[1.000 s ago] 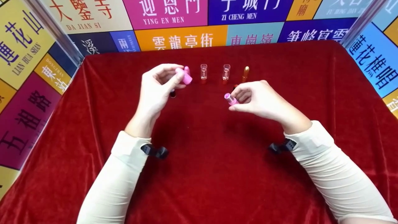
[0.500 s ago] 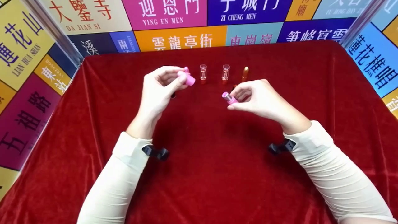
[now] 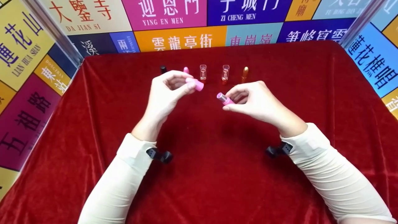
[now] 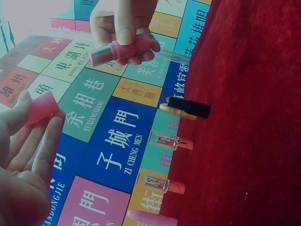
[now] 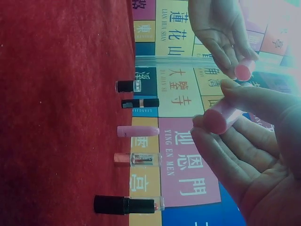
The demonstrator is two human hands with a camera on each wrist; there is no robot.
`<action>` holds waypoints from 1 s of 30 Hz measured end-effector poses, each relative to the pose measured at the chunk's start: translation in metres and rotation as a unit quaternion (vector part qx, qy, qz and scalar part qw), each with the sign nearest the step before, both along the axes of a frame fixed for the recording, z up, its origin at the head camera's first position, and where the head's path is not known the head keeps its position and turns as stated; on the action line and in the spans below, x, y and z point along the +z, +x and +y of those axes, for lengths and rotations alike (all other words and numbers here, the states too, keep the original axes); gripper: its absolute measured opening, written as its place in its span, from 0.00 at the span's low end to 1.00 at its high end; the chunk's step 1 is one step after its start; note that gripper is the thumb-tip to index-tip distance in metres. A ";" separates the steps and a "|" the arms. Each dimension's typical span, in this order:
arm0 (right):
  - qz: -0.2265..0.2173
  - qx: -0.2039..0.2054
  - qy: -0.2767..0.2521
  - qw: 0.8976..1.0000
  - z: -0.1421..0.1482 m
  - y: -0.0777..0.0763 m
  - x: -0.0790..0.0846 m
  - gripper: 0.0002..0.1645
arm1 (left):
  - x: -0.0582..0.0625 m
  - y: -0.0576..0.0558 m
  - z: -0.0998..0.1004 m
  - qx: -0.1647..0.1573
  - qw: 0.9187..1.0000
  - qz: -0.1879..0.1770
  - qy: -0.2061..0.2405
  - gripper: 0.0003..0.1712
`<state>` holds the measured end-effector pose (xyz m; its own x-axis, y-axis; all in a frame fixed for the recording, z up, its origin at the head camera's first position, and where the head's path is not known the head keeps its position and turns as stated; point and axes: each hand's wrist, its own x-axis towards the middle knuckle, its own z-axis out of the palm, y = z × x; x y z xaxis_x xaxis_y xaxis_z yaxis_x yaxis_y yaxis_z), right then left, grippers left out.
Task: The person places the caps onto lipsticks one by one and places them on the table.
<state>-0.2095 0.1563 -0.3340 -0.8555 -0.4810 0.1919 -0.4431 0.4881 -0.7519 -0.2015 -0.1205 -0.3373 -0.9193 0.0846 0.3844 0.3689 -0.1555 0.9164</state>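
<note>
My left hand (image 3: 169,95) pinches a pink lipstick cap (image 3: 196,84) between thumb and fingers, its open end tilted toward the right. Across a small gap, my right hand (image 3: 256,101) grips an uncapped pink lipstick (image 3: 224,98) by its base, the silver collar pointing up and left. In the left wrist view that silver tube (image 4: 101,55) shows a little pink at its tip. From the right wrist, the round pink bottom of the lipstick (image 5: 217,121) faces the camera, with the cap (image 5: 243,72) beyond it. Cap and lipstick are apart, both above the cloth.
A row of lipsticks stands behind the hands: a black one (image 3: 163,69), a pink one (image 3: 186,69), two clear-capped ones (image 3: 203,72) and a gold one (image 3: 245,74). An uncapped black lipstick (image 4: 190,107) stands near the gold one. Red velvet cloth (image 3: 199,174) covers the table.
My left hand has moved right and slightly nearer with the cap. My right hand has shifted a little left with the lipstick, so the gap narrows. A black lipstick behind the left hand now shows.
</note>
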 end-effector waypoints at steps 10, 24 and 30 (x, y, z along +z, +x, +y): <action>0.027 0.014 -0.017 0.999 -0.005 0.003 -0.003 0.13 | -0.006 0.003 0.009 -0.022 1.000 -0.009 -0.017 0.09; 0.030 0.020 -0.017 0.999 -0.007 0.003 -0.005 0.13 | -0.013 0.005 0.019 -0.033 0.999 -0.026 -0.034 0.09; 0.031 0.022 -0.017 0.999 -0.007 0.003 -0.006 0.14 | -0.015 0.006 0.020 -0.039 0.998 -0.029 -0.046 0.08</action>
<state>-0.2066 0.1489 -0.3398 -0.8193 -0.5107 0.2606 -0.5103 0.4421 -0.7377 -0.1950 -0.1000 -0.3521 -0.9287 0.1896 0.3188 0.3055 -0.0965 0.9473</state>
